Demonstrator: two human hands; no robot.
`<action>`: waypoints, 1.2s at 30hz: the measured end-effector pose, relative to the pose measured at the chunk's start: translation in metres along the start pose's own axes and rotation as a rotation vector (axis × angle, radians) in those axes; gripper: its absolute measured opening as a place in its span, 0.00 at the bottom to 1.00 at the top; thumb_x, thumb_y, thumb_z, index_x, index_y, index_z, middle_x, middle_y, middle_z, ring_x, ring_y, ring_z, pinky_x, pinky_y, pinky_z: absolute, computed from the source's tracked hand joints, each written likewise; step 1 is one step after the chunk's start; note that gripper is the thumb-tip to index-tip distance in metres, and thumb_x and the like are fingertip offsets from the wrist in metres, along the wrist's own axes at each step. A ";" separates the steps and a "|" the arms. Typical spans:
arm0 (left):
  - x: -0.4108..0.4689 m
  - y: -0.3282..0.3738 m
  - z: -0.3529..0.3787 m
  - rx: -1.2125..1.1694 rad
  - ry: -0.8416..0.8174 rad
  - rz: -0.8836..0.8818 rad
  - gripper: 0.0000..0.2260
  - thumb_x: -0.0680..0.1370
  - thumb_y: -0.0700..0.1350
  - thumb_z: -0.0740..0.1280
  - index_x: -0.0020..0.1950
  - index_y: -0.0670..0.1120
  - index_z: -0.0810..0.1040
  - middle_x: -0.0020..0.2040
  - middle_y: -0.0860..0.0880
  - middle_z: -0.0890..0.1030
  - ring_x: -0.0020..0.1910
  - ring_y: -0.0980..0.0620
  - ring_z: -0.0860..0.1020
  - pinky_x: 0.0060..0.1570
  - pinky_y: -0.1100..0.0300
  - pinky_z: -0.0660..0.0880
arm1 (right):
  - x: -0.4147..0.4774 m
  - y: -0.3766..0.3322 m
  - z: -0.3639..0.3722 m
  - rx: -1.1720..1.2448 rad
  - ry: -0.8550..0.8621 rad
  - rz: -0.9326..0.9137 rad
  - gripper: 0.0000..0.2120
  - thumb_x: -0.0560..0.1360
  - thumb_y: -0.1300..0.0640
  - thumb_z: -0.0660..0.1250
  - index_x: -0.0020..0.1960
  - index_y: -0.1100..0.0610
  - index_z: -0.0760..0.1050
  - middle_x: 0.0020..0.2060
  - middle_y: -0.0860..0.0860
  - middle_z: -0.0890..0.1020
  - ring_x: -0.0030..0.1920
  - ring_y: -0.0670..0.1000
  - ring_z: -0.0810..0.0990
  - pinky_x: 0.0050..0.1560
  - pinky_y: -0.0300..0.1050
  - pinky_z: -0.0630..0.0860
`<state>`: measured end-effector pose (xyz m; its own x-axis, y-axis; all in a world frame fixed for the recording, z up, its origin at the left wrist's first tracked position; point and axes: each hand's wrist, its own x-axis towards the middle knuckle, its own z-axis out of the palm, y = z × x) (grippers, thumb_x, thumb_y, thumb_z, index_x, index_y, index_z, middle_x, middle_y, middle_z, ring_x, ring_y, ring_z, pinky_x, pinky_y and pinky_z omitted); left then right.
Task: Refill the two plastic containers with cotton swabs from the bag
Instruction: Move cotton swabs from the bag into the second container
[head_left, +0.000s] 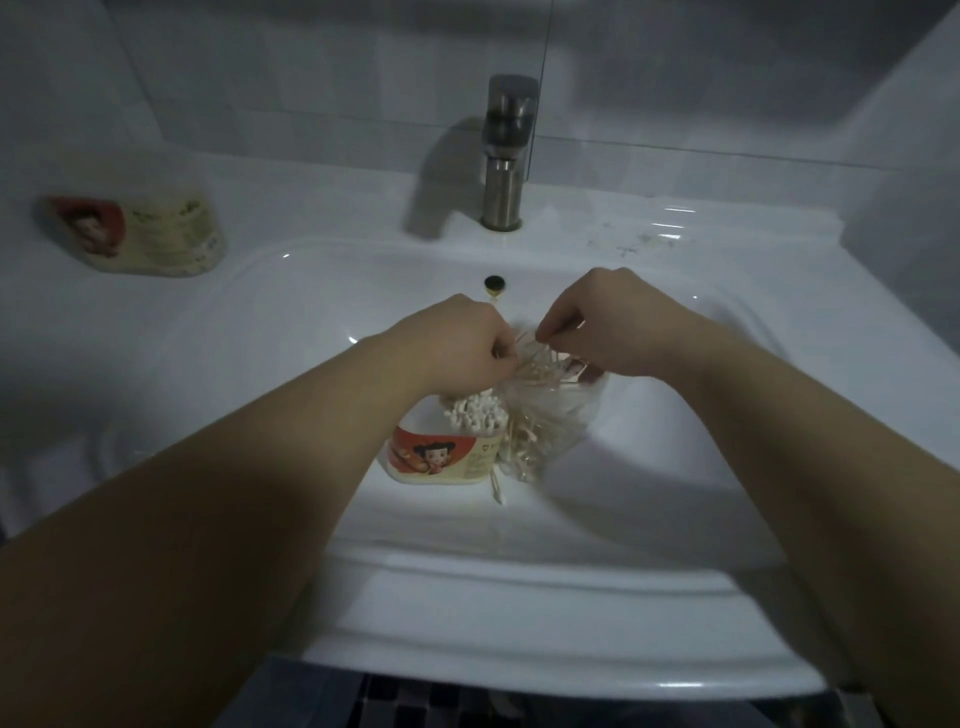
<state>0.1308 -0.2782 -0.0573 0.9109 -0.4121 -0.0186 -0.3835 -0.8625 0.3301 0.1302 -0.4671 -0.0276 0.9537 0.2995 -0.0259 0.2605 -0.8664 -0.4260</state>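
My left hand (462, 340) and right hand (610, 322) pinch thin wooden cotton swabs (540, 364) over the clear plastic bag (553, 431); round white plastic container (441, 457) just beside it.

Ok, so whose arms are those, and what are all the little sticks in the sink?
Those are a person's own arms. The camera sits on their head, so you look down just as they do, and this is the only picture. Below is a white sink with a tap behind it. In the basin stands a container packed with cotton swabs. Against its right side is a clear bag holding more. The left hand and the right hand pinch a bunch of swabs above the bag. A few loose swabs lie in front. A second container sits on the counter, far left.
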 end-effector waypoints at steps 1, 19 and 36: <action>0.001 0.000 0.000 0.005 0.001 -0.008 0.12 0.80 0.52 0.65 0.41 0.52 0.84 0.36 0.55 0.82 0.39 0.55 0.80 0.46 0.53 0.80 | 0.000 0.001 -0.001 0.002 0.011 0.003 0.12 0.78 0.64 0.67 0.49 0.50 0.85 0.42 0.44 0.86 0.29 0.44 0.85 0.36 0.33 0.79; 0.004 0.011 0.006 -0.146 0.107 -0.005 0.09 0.76 0.44 0.69 0.41 0.57 0.74 0.47 0.55 0.80 0.47 0.57 0.79 0.44 0.67 0.73 | 0.001 0.004 -0.006 0.037 0.075 0.033 0.13 0.76 0.65 0.67 0.48 0.51 0.87 0.32 0.36 0.81 0.34 0.39 0.85 0.33 0.29 0.77; 0.002 0.013 0.007 -0.403 0.160 -0.158 0.28 0.68 0.62 0.77 0.60 0.53 0.69 0.52 0.54 0.81 0.44 0.57 0.81 0.42 0.56 0.81 | 0.000 0.007 -0.014 0.196 0.179 0.034 0.11 0.75 0.65 0.69 0.46 0.50 0.85 0.32 0.39 0.83 0.35 0.41 0.85 0.32 0.28 0.73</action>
<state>0.1266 -0.2923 -0.0593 0.9776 -0.2072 0.0376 -0.1776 -0.7152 0.6759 0.1345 -0.4787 -0.0180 0.9773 0.1814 0.1097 0.2107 -0.7756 -0.5950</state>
